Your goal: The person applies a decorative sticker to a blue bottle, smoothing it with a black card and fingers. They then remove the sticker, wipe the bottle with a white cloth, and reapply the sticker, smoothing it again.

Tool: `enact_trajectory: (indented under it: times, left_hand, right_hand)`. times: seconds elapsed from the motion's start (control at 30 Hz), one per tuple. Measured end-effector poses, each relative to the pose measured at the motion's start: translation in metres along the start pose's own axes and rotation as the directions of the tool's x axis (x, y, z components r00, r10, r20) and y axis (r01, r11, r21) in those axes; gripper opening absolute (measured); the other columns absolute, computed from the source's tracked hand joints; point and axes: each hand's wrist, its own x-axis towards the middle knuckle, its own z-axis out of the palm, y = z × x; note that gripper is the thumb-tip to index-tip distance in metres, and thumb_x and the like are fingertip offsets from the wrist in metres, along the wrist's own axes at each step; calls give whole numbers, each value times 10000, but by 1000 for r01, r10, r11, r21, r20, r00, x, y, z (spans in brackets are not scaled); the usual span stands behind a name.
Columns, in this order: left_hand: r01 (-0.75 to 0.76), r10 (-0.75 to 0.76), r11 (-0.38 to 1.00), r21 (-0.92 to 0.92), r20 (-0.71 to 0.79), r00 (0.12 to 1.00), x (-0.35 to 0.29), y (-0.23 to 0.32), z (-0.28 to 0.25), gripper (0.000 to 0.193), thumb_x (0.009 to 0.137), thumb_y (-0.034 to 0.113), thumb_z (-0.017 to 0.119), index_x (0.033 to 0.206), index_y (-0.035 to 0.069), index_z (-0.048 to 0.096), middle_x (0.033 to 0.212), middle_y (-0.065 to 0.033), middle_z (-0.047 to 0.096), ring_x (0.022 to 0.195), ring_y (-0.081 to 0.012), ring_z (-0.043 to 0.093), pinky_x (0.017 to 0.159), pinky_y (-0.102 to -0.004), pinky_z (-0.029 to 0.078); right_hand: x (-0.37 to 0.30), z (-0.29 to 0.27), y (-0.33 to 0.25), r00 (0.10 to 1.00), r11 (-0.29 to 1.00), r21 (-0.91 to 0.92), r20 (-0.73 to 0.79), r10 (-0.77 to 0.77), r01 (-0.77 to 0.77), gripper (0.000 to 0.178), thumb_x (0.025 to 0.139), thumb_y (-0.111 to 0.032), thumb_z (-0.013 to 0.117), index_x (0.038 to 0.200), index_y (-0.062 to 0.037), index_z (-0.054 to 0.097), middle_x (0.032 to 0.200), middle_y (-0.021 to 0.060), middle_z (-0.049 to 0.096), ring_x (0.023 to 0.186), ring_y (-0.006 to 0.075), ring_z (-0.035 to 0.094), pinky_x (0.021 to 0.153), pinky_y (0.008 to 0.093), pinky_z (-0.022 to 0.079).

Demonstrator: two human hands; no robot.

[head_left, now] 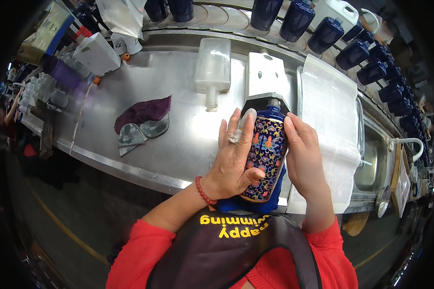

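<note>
A dark blue glass bottle (266,159) with a colourful floral pattern leans in front of me, its threaded neck pointing away. My right hand (304,156) grips its right edge, the thumb at the shoulder. Along the left edge lies my left hand (233,161), fingers stretched out and apart, the thumb resting on the patterned face. A pale wrap covers part of one finger. Under the bottle's lower end is a blue cloth (275,201). Behind its neck stands a white block-like support (265,72) with a dark angled rest.
A clear glass bottle (213,67) lies on the metal table (164,149). Left of it is a folded purple and grey cloth (143,120). White sheets (330,115) cover the right side, beside a sink (374,166). Several blue bottles (297,20) line the conveyor at the back.
</note>
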Motion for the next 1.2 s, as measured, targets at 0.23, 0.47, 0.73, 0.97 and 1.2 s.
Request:
enact_trajectory:
  times: [0.23, 0.47, 0.73, 0.97, 1.2]
  left_hand:
    - [-68, 71, 984, 166, -10, 997, 9, 8, -2, 1092, 919, 803, 375, 1610, -25, 198, 1595, -264, 336, 1512, -472, 179, 1174, -688, 56]
    - [-98, 92, 976, 196, 43, 995, 14, 14, -5, 1093, 912, 807, 382, 1610, -16, 210, 1582, -248, 367, 1534, -441, 165, 1178, -687, 66]
    - [-83, 84, 996, 15, -16, 996, -27, 0, -11, 1168, 879, 803, 495, 1599, -55, 165, 1569, -302, 347, 1518, -508, 152, 1185, -678, 59]
    - [-41, 9, 970, 239, 137, 991, -58, -3, -7, 1282, 794, 803, 619, 1591, -76, 132, 1552, -316, 355, 1502, -508, 181, 1181, -684, 29]
    - [-60, 27, 923, 379, 92, 995, -49, 13, -8, 1230, 744, 637, 787, 1578, -70, 222, 1516, -292, 418, 1490, -522, 215, 1164, -705, 12]
  right_hand:
    - [0, 1, -1, 1000, 1000, 1, -2, 11, -11, 615, 779, 175, 543, 1380, 47, 566, 1356, 253, 569, 1198, 414, 568, 1020, 465, 493]
    - [-2, 1, -1, 998, 998, 10, 21, 56, -56, 570, 861, 154, 525, 1415, 23, 540, 1403, 206, 558, 1264, 378, 536, 1099, 426, 432]
    - [-3, 3, 2, 999, 999, 43, -29, 25, -23, 586, 809, 165, 543, 1380, 36, 570, 1339, 250, 576, 1194, 409, 578, 1028, 461, 484]
    - [0, -12, 4, 991, 989, 145, -119, 60, -42, 551, 839, 154, 598, 1374, 35, 544, 1263, 231, 652, 1136, 370, 666, 965, 409, 547]
    - [19, -27, 9, 981, 990, 34, -140, -133, 139, 259, 823, 50, 718, 1057, -4, 621, 869, 137, 650, 758, 311, 636, 661, 403, 517]
